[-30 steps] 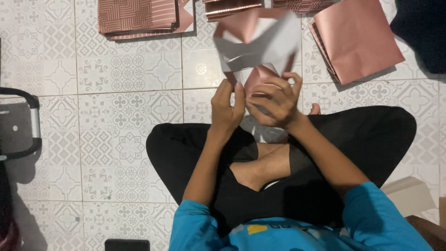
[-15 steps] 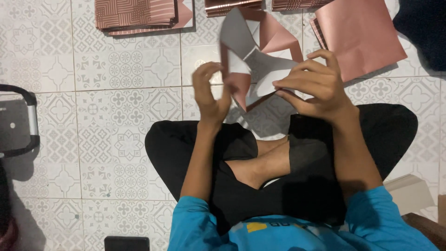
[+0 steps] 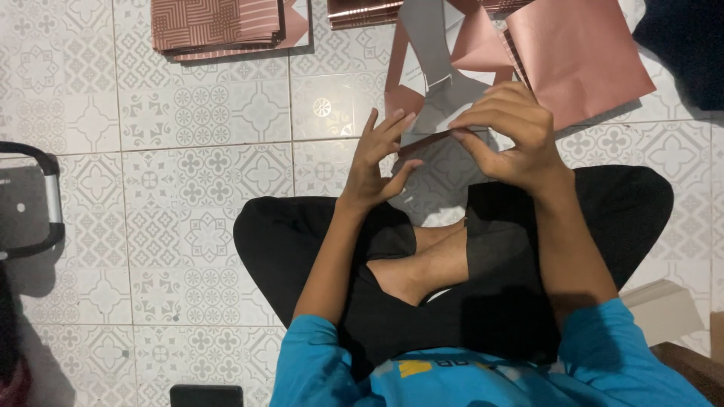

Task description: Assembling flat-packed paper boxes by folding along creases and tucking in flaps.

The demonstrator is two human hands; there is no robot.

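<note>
At the upper centre of the frame, the right hand pinches a grey-and-pink paper bag blank with closed fingers, while the left hand touches its edge with fingers spread open, above the tiled floor.

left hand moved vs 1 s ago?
Yes. The left hand has let go and spread its fingers, shifting slightly left of the cardboard piece, toward the patterned stack.
</note>
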